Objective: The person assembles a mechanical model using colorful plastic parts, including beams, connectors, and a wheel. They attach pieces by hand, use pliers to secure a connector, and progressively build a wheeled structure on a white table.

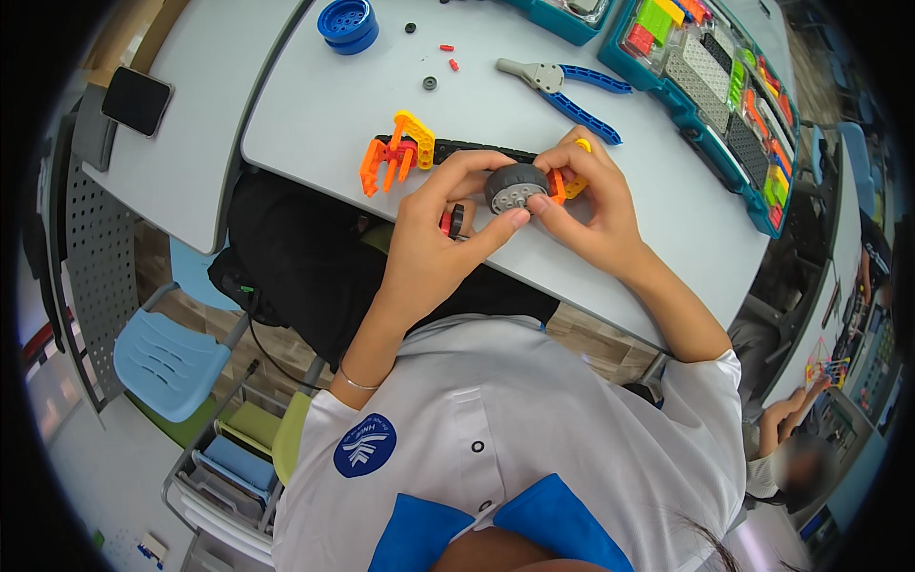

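Between my two hands is a small toy wheel (516, 188) with a black tyre and a grey hub with holes. My left hand (446, 214) grips it from the left, fingers on the tyre and thumb at its lower edge. From the other side my right hand (593, 195) closes on it, thumb against the hub. Behind the wheel lies a model of plastic building parts: a black beam (481, 149) with orange and yellow pieces (400, 153) at its left end. More orange and yellow parts show by my right fingers. A red and black part (453, 221) shows under my left palm.
Blue-handled pliers (562, 81) lie beyond my hands. Small grey and red pieces (431, 84) are scattered near a blue wheel rim (348, 26). A teal parts case (696, 119) stands at the right. A phone (138, 101) rests on the left table; a blue chair (172, 362) stands below it.
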